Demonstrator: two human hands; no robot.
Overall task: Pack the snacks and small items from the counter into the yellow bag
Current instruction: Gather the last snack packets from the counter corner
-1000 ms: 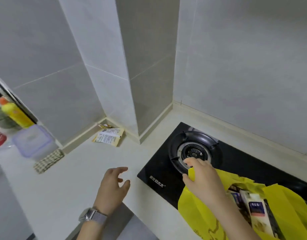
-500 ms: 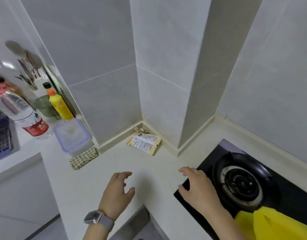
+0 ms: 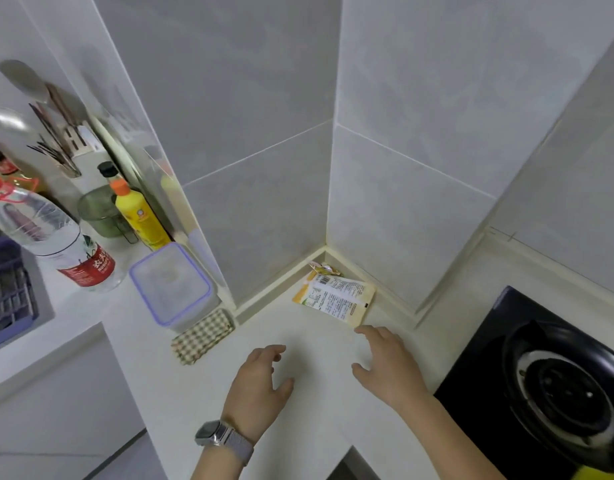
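Pale counter (image 3: 309,403) under both hands, right hand (image 3: 390,367) w/ fingers spread, empty, just short of packet (image 3: 335,297) lying flat in wall corner, left hand (image 3: 260,386) loosely open, empty, watch (image 3: 212,436) on wrist, checked cloth (image 3: 203,336) & lidded box (image 3: 172,284) to left, black stove (image 3: 554,379) right, yellow bag (image 3: 599,474) sliver at bottom-right edge.

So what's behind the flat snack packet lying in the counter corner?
Behind the snack packet, against the wall corner, lies a small crumpled gold wrapper, partly tucked under the packet's far edge. Its covered part, and anything else beneath the packet, cannot be seen.
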